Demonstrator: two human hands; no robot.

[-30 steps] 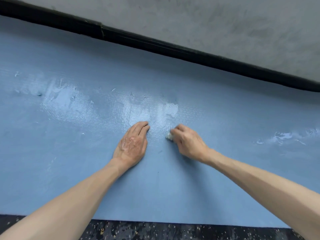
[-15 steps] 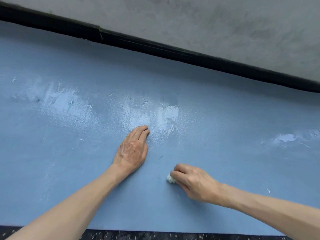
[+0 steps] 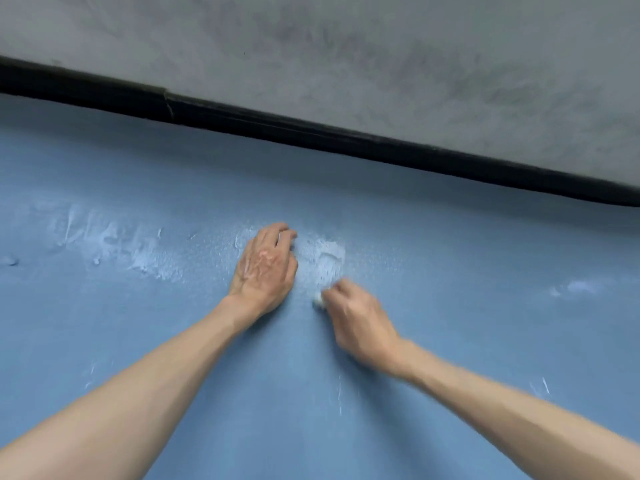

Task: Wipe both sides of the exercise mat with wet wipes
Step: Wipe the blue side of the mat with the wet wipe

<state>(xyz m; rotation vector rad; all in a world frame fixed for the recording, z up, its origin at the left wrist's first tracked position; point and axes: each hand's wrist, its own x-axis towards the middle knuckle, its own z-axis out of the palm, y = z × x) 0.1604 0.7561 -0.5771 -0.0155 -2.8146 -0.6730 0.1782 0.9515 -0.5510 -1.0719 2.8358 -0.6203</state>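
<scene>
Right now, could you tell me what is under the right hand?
A white wet wipe pokes out beneath the right hand, on the blue exercise mat; its remainder is covered.

Matt blue foam mat (image 3: 138,323), wet-streaked

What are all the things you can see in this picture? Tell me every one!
exercise mat: one, blue, spread flat and filling most of the view
wet patches: several, pale and shiny, in a band across the mat
wet wipe: one, white, a small wad on the mat at the right hand's fingertips
black strip: one, black, running along the far edge of the mat at the foot of the wall
wall: one, mottled grey, across the top of the view
left hand: one, bare, lying flat on the mat beside the middle wet patch
right hand: one, bare and blurred, fingers curled round the wipe, pressing it onto the mat
</scene>
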